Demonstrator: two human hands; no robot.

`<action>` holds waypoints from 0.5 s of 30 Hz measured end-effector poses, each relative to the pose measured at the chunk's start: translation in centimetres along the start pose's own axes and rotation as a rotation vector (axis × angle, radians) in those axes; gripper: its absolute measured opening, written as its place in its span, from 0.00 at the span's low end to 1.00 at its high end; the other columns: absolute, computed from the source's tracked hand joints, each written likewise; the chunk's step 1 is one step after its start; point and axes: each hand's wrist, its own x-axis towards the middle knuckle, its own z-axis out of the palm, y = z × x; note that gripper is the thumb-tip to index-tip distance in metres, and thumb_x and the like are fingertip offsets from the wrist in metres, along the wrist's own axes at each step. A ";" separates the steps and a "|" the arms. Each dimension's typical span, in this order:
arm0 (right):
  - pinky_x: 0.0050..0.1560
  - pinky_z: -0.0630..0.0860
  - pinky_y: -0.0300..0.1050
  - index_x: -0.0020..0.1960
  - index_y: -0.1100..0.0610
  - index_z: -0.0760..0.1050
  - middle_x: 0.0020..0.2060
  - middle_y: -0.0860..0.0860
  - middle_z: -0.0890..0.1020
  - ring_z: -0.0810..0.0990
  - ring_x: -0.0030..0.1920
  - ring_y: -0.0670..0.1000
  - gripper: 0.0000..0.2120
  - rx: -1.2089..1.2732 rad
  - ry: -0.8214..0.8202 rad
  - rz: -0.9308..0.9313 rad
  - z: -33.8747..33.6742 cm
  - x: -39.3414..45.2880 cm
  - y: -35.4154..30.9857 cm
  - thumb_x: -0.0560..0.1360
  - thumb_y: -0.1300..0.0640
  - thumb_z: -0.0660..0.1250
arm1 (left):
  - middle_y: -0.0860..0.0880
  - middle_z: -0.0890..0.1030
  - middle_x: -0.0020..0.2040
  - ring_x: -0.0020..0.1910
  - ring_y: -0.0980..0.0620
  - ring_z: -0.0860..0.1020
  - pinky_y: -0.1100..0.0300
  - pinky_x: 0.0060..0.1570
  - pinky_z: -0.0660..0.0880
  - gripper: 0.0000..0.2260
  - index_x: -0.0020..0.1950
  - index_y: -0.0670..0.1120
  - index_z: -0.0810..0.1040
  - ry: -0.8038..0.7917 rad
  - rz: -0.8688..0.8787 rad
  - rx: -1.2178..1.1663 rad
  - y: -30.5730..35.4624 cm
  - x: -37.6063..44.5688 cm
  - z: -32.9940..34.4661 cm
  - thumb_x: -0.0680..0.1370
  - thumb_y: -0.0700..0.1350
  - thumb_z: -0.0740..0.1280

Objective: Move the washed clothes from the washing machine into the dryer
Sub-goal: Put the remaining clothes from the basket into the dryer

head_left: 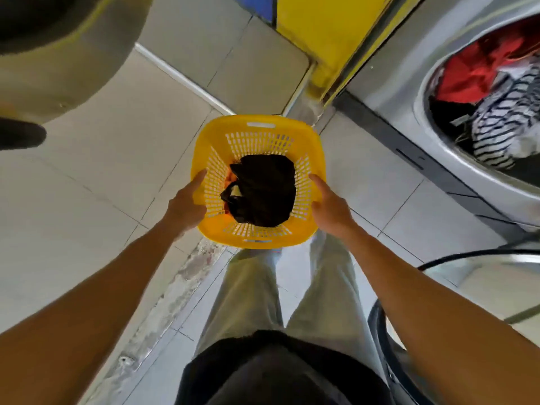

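A yellow plastic laundry basket point(257, 127) is held above the tiled floor in front of my legs. Black clothing point(264, 190) lies in its bottom, with a bit of orange fabric under it. My left hand point(187, 204) grips the basket's left rim and my right hand point(328, 207) grips its right rim. At the right, an open steel machine drum point(438, 141) holds red clothing point(470, 74), a black-and-white striped garment point(505, 130) and some dark fabric. The machine's open round door point(455, 273) hangs at the lower right, near my right forearm.
A yellow and blue panel point(321, 21) stands at the back beside the machine. A grey curved object point(73, 62) fills the upper left corner. Pale floor tiles point(87, 185) spread to the left; a stained concrete strip point(181, 276) runs diagonally under my left arm.
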 end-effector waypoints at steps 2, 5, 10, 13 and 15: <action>0.55 0.75 0.54 0.76 0.32 0.48 0.59 0.61 0.80 0.79 0.55 0.66 0.36 -0.043 0.000 -0.047 1.2 4.5 -1.0 0.74 0.55 0.55 | 0.47 0.74 0.67 0.44 0.44 0.79 0.51 0.38 0.76 0.41 0.74 0.70 0.57 0.005 -0.026 -0.042 -1.1 4.0 0.4 0.72 0.33 0.64; 0.47 0.72 0.51 0.78 0.35 0.48 0.60 0.61 0.80 0.80 0.52 0.66 0.36 -0.115 0.002 -0.076 2.5 11.2 -1.6 0.77 0.58 0.56 | 0.46 0.73 0.70 0.55 0.41 0.79 0.45 0.47 0.80 0.41 0.72 0.72 0.58 0.037 -0.014 -0.076 -2.6 10.8 1.4 0.69 0.37 0.65; 0.43 0.73 0.50 0.79 0.39 0.47 0.48 0.61 0.83 0.79 0.43 0.65 0.40 -0.223 -0.018 -0.180 4.3 16.4 -0.2 0.75 0.59 0.60 | 0.43 0.74 0.70 0.61 0.37 0.77 0.49 0.58 0.76 0.38 0.76 0.64 0.60 0.211 -0.015 0.006 -4.1 16.1 6.4 0.73 0.33 0.63; 0.39 0.71 0.48 0.79 0.41 0.42 0.55 0.60 0.81 0.80 0.43 0.63 0.41 -0.287 -0.151 -0.241 4.8 16.5 0.9 0.76 0.58 0.63 | 0.42 0.76 0.68 0.56 0.36 0.78 0.50 0.55 0.75 0.40 0.76 0.63 0.61 0.331 -0.023 -0.025 -4.9 15.5 8.7 0.71 0.31 0.60; 0.40 0.73 0.49 0.79 0.42 0.41 0.53 0.58 0.80 0.78 0.39 0.60 0.40 -0.310 -0.226 -0.242 4.7 16.6 0.9 0.78 0.57 0.63 | 0.40 0.75 0.68 0.55 0.35 0.78 0.48 0.56 0.75 0.41 0.77 0.62 0.59 0.327 0.007 0.003 -5.5 15.3 9.2 0.71 0.30 0.59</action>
